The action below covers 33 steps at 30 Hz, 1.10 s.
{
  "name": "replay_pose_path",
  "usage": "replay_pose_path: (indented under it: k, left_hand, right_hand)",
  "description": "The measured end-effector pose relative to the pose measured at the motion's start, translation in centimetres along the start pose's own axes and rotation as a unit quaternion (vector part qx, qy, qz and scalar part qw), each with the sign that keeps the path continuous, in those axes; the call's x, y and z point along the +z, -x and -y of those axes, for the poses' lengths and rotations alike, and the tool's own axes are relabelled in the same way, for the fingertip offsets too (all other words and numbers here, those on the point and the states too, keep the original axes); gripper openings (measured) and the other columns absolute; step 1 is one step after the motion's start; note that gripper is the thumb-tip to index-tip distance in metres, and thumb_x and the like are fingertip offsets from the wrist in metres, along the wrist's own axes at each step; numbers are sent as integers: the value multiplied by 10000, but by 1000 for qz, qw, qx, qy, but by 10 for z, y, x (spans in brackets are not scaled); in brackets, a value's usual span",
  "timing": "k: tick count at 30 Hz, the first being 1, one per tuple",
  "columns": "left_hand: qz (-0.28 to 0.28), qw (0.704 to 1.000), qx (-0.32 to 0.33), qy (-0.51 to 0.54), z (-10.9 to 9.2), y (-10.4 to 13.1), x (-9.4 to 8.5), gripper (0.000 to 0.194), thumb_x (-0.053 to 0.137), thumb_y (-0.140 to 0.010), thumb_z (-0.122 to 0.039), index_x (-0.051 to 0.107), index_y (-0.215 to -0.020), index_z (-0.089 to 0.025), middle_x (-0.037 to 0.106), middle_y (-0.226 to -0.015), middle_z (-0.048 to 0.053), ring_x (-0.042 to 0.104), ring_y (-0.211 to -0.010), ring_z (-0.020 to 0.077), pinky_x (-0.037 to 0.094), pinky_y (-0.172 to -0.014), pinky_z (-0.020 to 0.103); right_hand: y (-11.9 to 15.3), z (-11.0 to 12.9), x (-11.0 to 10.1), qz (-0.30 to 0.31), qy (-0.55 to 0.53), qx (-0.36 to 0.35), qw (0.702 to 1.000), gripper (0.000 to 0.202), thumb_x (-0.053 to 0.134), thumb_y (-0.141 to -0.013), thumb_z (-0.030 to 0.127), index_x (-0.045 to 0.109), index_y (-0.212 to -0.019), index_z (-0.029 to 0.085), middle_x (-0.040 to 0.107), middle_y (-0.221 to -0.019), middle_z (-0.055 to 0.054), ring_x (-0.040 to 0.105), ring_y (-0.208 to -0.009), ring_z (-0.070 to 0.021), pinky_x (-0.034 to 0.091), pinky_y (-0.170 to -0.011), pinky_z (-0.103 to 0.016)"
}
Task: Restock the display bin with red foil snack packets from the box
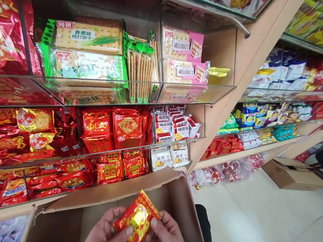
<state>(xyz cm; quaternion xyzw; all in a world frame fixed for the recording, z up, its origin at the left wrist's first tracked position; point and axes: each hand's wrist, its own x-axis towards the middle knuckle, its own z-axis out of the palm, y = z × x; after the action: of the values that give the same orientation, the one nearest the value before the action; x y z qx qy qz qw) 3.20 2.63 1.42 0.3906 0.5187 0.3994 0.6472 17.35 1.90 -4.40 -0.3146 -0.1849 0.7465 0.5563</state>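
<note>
Both of my hands grip a small red and gold snack packet (138, 220), tilted, above an open cardboard box (181, 192). My left hand (106, 230) pinches its left side, thumb lying across the front. On the packet's right edge, my right hand (168, 237) presses with its thumb, fingers curled behind. Beyond the box stand shelf bins with red packets marked in gold (127, 127), white and red packets (165, 123) and white cracker packets (162, 157). The part of the box's inside under my hands is hidden.
Green-edged cracker packs (89, 63) and pink-and-cream cracker packs (184, 71) fill the upper shelf behind a clear plastic front (141, 92). A metal rod end (246, 31) juts out above. Another cardboard box (294, 175) sits on the tiled floor (249, 219) near bagged goods (231, 169).
</note>
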Motion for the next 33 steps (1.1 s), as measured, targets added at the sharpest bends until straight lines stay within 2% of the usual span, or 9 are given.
replay_pose_path:
  k: [4, 8, 11, 13, 15, 18, 21, 28, 33]
  left_hand:
    - [-37, 998, -43, -31, -45, -20, -13, 350, 666, -605, -317, 474, -869, -189, 593, -685, -13, 565, -523, 84, 447, -416, 146]
    - [-92, 990, -104, 20, -71, -72, -34, 236, 667, -617, -238, 463, -700, -154, 529, -521, -15, 616, -530, 134, 413, -334, 95]
    - [-107, 990, -87, 26, -69, -108, -43, 188, 614, -677, -219, 452, -742, -152, 551, -569, 6, 631, -541, 163, 498, -410, 179]
    - [-115, 991, -61, 14, -65, -124, -44, 204, 603, -689, -204, 417, -768, -173, 570, -626, 7, 636, -545, 172, 524, -460, 239]
    - [-120, 992, -41, 3, -62, -132, -43, 250, 617, -671, -150, 380, -742, -186, 575, -638, 2, 639, -559, 178, 513, -453, 233]
    - [-132, 991, -28, -16, -59, -139, -42, 326, 667, -600, -115, 356, -673, -181, 572, -593, 9, 635, -559, 184, 425, -349, 156]
    - [-149, 988, -7, -35, -54, -145, -42, 329, 721, -509, -146, 425, -651, -149, 585, -577, 19, 603, -499, 141, 322, -283, 115]
    - [-173, 984, 26, -34, -51, -159, -41, 311, 751, -398, -182, 491, -559, -120, 480, -371, -62, 340, -269, 16, 194, -248, 118]
    - [-185, 981, 55, 2, -52, -157, -35, 281, 730, -450, -168, 552, -661, -118, 506, -433, -59, 394, -282, 19, 178, -252, 98]
  right_hand:
    - [1, -5, 2, -10, 26, 54, 998, 385, 693, -536, 413, 438, -618, 136, 603, -569, -3, 489, -388, -36, 353, -344, -133]
    - [-4, -18, -8, -35, 78, 104, 991, 419, 705, -479, 438, 440, -607, 140, 581, -531, 17, 461, -365, -30, 318, -326, -130]
    - [-8, -30, -21, -35, 108, 115, 987, 422, 688, -480, 462, 443, -609, 144, 578, -541, 18, 453, -361, -31, 295, -331, -138]
    - [-12, -39, -32, -27, 134, 117, 984, 432, 679, -475, 480, 444, -602, 140, 580, -541, 11, 463, -366, -33, 283, -348, -142]
    - [-16, -46, -40, -22, 155, 116, 981, 442, 677, -460, 489, 447, -584, 133, 579, -529, 5, 472, -379, -30, 286, -378, -142]
    - [-17, -52, -45, -47, 176, 136, 974, 422, 670, -469, 473, 442, -578, 136, 575, -526, 8, 466, -382, -27, 284, -389, -144]
    - [-12, -52, -41, -63, 176, 172, 967, 369, 652, -515, 431, 435, -615, 150, 572, -558, 18, 457, -382, -32, 280, -361, -146]
    - [-9, -54, -39, -38, 167, 175, 970, 325, 630, -547, 396, 444, -644, 148, 568, -578, 15, 459, -404, -34, 292, -345, -137]
    - [-9, -54, -38, -40, 178, 170, 968, 333, 630, -536, 406, 446, -631, 146, 559, -568, 14, 457, -402, -37, 294, -341, -142]
